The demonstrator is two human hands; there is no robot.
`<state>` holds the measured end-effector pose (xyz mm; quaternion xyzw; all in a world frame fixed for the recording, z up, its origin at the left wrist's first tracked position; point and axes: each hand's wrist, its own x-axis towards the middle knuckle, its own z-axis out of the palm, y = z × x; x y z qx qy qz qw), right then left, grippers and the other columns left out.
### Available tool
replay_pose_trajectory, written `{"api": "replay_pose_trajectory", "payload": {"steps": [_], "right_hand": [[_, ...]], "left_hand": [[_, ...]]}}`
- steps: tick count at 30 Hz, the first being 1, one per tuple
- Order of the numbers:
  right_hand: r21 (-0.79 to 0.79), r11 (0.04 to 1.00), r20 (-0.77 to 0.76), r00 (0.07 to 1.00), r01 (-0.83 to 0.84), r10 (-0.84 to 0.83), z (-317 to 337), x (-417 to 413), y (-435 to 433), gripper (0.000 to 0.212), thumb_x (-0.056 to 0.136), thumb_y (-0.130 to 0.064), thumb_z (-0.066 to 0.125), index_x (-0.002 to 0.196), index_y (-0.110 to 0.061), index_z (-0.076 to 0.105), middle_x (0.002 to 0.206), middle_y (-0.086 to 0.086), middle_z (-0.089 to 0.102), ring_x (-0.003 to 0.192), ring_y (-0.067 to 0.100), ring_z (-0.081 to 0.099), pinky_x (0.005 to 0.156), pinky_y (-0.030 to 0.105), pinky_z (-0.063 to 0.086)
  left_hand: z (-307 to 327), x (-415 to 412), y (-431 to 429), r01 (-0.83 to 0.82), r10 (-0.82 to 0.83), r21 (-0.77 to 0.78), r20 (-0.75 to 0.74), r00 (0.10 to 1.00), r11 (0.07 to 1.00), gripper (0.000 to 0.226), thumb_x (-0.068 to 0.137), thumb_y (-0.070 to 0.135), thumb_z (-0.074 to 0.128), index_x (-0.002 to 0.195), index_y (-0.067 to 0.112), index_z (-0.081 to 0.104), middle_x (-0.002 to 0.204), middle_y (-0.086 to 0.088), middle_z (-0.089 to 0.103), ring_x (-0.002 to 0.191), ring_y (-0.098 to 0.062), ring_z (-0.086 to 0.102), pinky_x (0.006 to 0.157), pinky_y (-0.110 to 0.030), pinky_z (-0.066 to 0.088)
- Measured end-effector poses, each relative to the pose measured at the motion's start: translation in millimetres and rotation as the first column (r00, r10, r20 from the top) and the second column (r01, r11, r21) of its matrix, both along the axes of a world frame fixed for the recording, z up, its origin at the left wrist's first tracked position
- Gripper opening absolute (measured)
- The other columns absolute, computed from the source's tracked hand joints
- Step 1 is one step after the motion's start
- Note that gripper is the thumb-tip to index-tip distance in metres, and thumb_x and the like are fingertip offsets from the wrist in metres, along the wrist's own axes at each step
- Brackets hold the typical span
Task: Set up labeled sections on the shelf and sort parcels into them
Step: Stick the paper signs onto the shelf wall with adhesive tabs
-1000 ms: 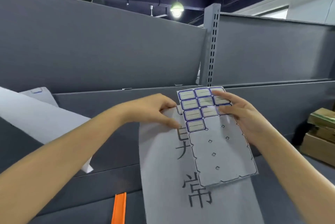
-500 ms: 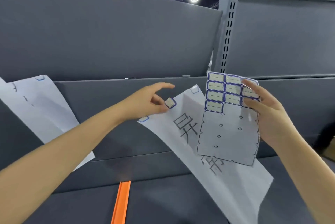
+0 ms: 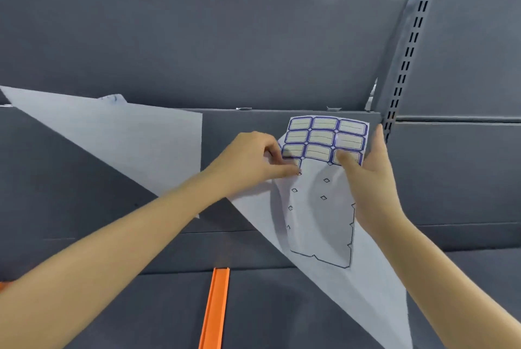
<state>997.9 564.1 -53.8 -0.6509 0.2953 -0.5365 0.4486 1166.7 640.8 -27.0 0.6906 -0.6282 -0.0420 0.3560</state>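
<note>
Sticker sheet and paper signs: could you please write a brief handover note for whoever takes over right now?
The right hand holds the sticker sheet by its right edge, thumb on front.
The left hand pinches the sheet's bottom-left label, apparently peeling it.
The second sign hangs slanted behind the sheet; the first sign hangs at left.
Done: first sign looks fixed; the sheet's lower rows are used up.
Left: finish fixing the second sign, then sort parcels; none in view.

Both bare forearms reach forward, the left hand curled, thumb and forefinger pinching the left edge of the sheet, the right hand gripping its right edge, thumb across the front.
</note>
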Motion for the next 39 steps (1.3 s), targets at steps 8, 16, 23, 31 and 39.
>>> {"api": "replay_pose_trajectory", "payload": {"steps": [8, 16, 23, 31, 39], "right_hand": [[0.259, 0.630, 0.303, 0.681, -0.732, 0.667, -14, 12, 11, 0.043, 0.091, -0.009, 0.050, 0.134, -0.007, 0.049, 0.132, 0.014, 0.056, 0.123, 0.030, 0.053, 0.102, 0.043, 0.044], [0.293, 0.732, 0.223, 0.789, -0.615, 0.573, -13, -8, -4, 0.031, 0.096, -0.011, 0.047, 0.123, -0.018, 0.059, 0.115, 0.002, 0.068, 0.109, 0.023, 0.064, 0.094, 0.045, 0.049], [0.342, 0.700, 0.186, 0.775, -0.627, 0.603, -11, -36, -23, 0.028, 0.096, -0.014, 0.050, 0.121, -0.021, 0.061, 0.116, -0.001, 0.068, 0.113, 0.022, 0.061, 0.103, 0.049, 0.042], [0.512, 0.550, 0.252, 0.728, -0.660, 0.638, -19, -60, -43, 0.024, 0.093, -0.014, 0.056, 0.115, -0.017, 0.065, 0.108, 0.001, 0.071, 0.105, 0.020, 0.065, 0.093, 0.040, 0.049], [0.560, 0.424, 0.365, 0.671, -0.712, 0.645, -25, -60, -37, 0.023, 0.092, -0.009, 0.056, 0.112, -0.015, 0.065, 0.095, 0.001, 0.074, 0.079, 0.016, 0.071, 0.057, 0.028, 0.057]], "left_hand": [[0, 13, 10, -0.008, 0.015, -0.089, 0.073, 0.997, 0.996, 0.020, 0.069, 0.034, 0.081, 0.073, 0.019, 0.068, 0.077, 0.013, 0.060, 0.074, 0.014, 0.049, 0.064, -0.002, 0.033], [0, -15, 7, -0.143, 0.147, -0.059, 0.072, 0.986, 0.988, 0.034, 0.064, 0.052, 0.077, 0.075, 0.021, 0.070, 0.089, 0.010, 0.063, 0.087, -0.003, 0.054, 0.075, -0.020, 0.042], [3, -57, 0, -0.264, 0.266, -0.032, 0.106, 0.958, 0.964, 0.033, 0.066, 0.047, 0.079, 0.075, 0.018, 0.067, 0.087, 0.010, 0.061, 0.083, -0.004, 0.053, 0.073, -0.022, 0.041], [4, -92, 3, -0.347, 0.338, 0.048, 0.129, 0.932, 0.937, 0.025, 0.067, 0.043, 0.080, 0.066, 0.025, 0.063, 0.085, 0.012, 0.060, 0.083, -0.003, 0.054, 0.073, -0.017, 0.040], [7, -96, 11, -0.408, 0.374, 0.157, 0.207, 0.904, 0.899, 0.020, 0.071, 0.039, 0.078, 0.074, 0.024, 0.066, 0.090, 0.013, 0.059, 0.091, -0.005, 0.050, 0.074, -0.023, 0.038]]}}
